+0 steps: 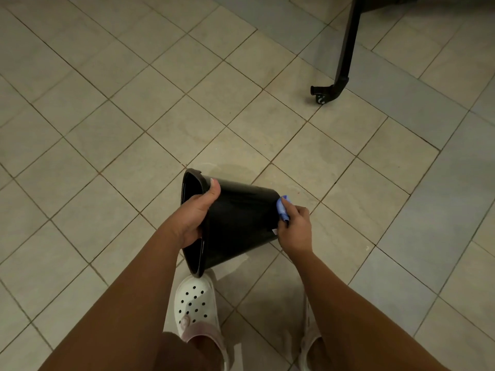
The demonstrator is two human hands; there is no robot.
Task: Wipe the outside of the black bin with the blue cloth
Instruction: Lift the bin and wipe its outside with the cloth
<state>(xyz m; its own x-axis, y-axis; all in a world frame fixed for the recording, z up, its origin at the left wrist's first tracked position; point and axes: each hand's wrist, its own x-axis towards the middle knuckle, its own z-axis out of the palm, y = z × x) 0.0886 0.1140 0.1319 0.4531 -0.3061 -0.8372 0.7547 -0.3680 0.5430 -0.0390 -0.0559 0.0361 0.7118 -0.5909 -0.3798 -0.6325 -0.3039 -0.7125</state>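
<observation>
The black bin [238, 223] is held off the floor on its side, mouth to the left and base to the right. My left hand [198, 212] grips its rim, thumb on the outside wall and fingers inside the mouth. My right hand [296, 228] is closed on the bunched blue cloth [283, 208] and presses it against the bin's base edge at the right. Most of the cloth is hidden inside my fist.
Beige tiled floor [107, 129] lies all around. My feet in white perforated clogs [197, 306] stand just below the bin. A black furniture leg with a caster [332, 89] stands at the upper right.
</observation>
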